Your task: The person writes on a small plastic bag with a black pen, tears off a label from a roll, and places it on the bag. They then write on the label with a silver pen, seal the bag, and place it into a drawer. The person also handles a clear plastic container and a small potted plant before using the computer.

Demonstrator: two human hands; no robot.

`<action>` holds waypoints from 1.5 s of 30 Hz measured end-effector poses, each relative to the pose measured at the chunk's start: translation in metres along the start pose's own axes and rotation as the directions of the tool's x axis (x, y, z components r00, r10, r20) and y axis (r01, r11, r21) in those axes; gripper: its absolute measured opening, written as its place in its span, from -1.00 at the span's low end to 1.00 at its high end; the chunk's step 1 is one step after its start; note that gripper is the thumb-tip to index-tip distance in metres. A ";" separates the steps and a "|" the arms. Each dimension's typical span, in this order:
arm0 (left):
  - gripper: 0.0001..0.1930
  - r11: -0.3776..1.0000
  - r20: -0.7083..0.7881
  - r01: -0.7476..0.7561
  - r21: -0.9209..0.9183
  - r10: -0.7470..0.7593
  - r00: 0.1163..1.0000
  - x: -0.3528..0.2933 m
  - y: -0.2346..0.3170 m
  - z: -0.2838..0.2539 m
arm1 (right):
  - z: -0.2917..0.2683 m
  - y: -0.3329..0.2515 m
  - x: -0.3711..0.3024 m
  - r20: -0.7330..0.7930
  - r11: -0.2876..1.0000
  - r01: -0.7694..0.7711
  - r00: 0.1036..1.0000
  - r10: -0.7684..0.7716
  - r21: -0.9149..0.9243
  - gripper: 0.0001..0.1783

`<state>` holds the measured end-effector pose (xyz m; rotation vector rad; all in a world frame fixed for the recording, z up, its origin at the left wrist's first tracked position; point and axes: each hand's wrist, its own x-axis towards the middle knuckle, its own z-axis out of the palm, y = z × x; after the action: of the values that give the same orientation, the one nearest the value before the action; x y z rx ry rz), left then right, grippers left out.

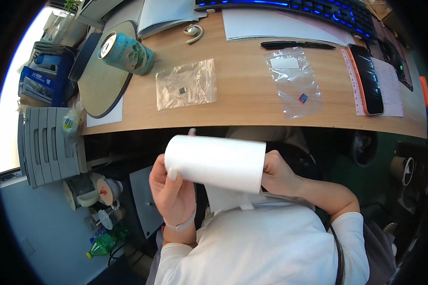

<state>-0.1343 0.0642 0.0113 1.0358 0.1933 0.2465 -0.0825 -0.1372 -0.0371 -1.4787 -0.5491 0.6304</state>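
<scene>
A white paper roll, wide as a tube, lies nearly level in front of my chest, just off the desk's near edge. My left hand is closed round its left end, thumb on the near side and a fingertip showing above. At the right end my right hand is curled, its fingertips hidden behind or inside the roll. Beyond on the desk lie a clear zip bag with a small dark memory card and another zip bag with a red and blue memory card.
On the wooden desk, a drinks can stands on a round woven mat at left. An earphone, a black pen, papers and a phone lie farther back, near a lit keyboard. Grey file trays stand left.
</scene>
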 end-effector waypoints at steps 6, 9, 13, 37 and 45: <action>-0.83 0.996 -0.058 0.088 -0.013 -0.089 0.994 0.016 -0.018 0.007 | 0.009 -0.003 -0.005 0.064 0.938 -0.268 0.963 0.260 0.219 -0.73; -0.82 0.993 -0.084 0.032 0.112 -0.022 0.996 0.017 -0.024 -0.002 | -0.007 -0.016 -0.010 0.306 0.961 -0.271 0.921 0.240 0.061 -0.66; -0.80 0.974 -0.158 0.004 0.225 0.032 0.987 0.017 -0.017 -0.002 | -0.055 -0.040 -0.021 0.471 0.973 0.225 0.864 -0.177 -0.046 -0.68; -0.79 0.845 0.457 -0.220 0.487 -0.032 0.889 -0.014 -0.001 0.011 | -0.042 -0.054 -0.001 -0.127 0.976 0.066 0.991 -0.040 0.206 -0.83; -0.83 0.803 0.570 -0.297 0.517 -0.064 0.819 -0.009 -0.004 0.014 | -0.033 -0.045 -0.015 -0.201 0.963 0.023 0.979 0.033 0.268 -0.82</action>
<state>-0.1388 0.0477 0.0156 1.7069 -0.3746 -0.0264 -0.0683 -0.1713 0.0071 -1.2690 -0.2867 0.5266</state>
